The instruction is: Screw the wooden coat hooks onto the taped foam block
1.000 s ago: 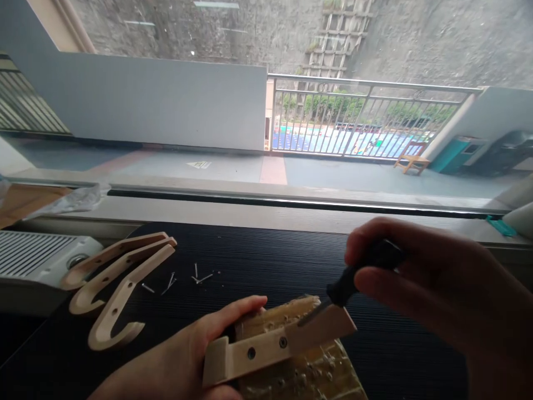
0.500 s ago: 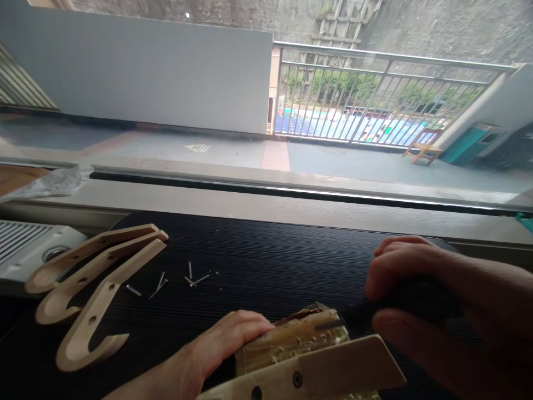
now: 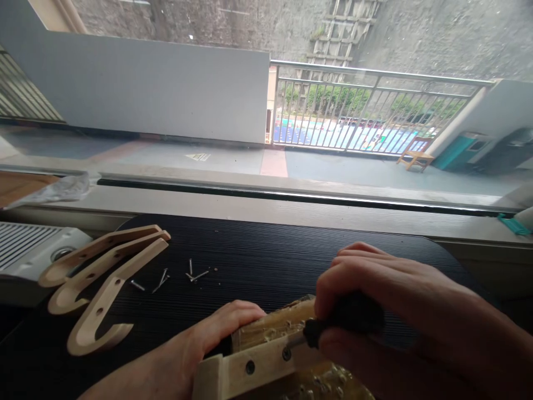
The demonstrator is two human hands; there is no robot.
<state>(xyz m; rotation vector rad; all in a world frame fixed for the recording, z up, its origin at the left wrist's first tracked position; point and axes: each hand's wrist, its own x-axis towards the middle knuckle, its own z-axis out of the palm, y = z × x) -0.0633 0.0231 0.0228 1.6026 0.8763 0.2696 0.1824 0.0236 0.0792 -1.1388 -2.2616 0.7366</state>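
My right hand (image 3: 383, 278) grips the black handle of a screwdriver (image 3: 353, 318). Its metal shaft slants down to the left, with the tip at or very near a dark screw (image 3: 286, 353) in a pale wooden hook (image 3: 266, 364). A second screw (image 3: 250, 367) sits in the hook to the left. Under the hook lies a block wrapped in yellowish tape (image 3: 275, 326), its surface pitted with holes. My left hand (image 3: 216, 333) is closed over the block's left side; its thumb is hidden.
Three loose wooden hooks (image 3: 100, 311) lie at the left of the black table (image 3: 266, 255). Several screws (image 3: 195, 276) lie between them and the block. A white slatted appliance (image 3: 37, 250) stands at far left. The window sill (image 3: 233, 208) runs behind the table.
My right hand has moved left and the screwdriver tip has come from the block's top to the screw in the hook. My left hand keeps its hold; the view has shifted slightly.
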